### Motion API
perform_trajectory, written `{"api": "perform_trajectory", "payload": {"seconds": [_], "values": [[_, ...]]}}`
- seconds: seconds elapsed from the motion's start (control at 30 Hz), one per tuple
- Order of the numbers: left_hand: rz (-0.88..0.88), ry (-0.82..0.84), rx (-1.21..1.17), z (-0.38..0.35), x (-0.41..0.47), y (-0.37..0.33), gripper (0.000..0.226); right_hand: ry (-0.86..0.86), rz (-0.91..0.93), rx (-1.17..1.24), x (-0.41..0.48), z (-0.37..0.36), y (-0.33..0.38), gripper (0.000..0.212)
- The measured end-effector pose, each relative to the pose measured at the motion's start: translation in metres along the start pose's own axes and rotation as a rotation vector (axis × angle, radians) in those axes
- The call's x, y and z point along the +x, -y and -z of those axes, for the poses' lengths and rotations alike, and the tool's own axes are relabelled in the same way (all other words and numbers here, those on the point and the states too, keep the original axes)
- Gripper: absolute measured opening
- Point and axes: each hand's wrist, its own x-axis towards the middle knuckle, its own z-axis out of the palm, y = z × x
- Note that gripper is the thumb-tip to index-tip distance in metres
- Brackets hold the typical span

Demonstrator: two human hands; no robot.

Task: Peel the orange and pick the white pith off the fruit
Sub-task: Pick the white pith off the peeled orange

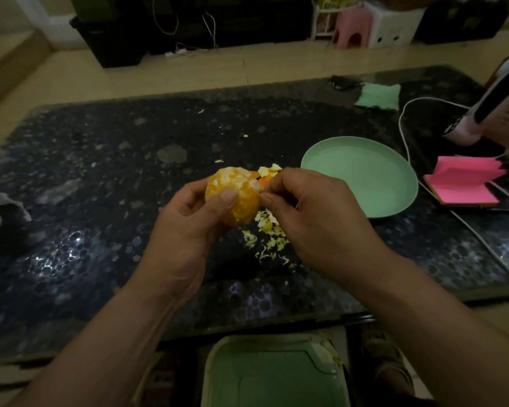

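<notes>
Peeled orange in the left hand's grip, the right hand pinching pith at its side.

Glossy dark speckled stone-look surface, smooth matt green plastic plate, rough pitted peeled orange, pink paper notepad, shredded fibrous pith scraps

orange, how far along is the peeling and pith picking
Done: the peel is off the visible side of the orange; peel pieces and pith shreds lie on the table. In hand: the left hand holds the orange while the right hand pinches at white pith on its right edge. Left: white patches on the fruit's top need picking.
</notes>
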Motion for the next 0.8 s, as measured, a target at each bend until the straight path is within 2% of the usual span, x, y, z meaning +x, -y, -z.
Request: {"api": "perform_trajectory", "payload": {"seconds": [0.07,0.3,0.5,0.57,0.63,0.8], "values": [[-0.002,-0.003,0.017,0.000,0.000,0.000,0.057,-0.002,0.022,-0.026,0.000,-0.001,-0.001,0.008],[0.005,0.007,-0.015,-0.004,-0.001,-0.001,0.055,-0.053,0.030,-0.025,-0.001,-0.006,0.001,0.007],[0.107,0.106,-0.186,-0.002,-0.002,-0.004,0.039,-0.116,-0.115,0.092,0.003,-0.006,-0.009,0.008],[0.131,0.097,-0.191,-0.001,-0.001,-0.003,0.029,-0.088,-0.158,0.094,0.004,-0.005,-0.014,0.009],[0.155,0.049,-0.204,0.003,0.000,-0.003,0.025,-0.025,-0.190,0.073,0.006,-0.005,-0.020,0.020],[0.219,-0.001,-0.204,0.008,0.003,0.001,0.027,0.198,-0.240,-0.266,0.004,-0.013,-0.022,0.039]]}}
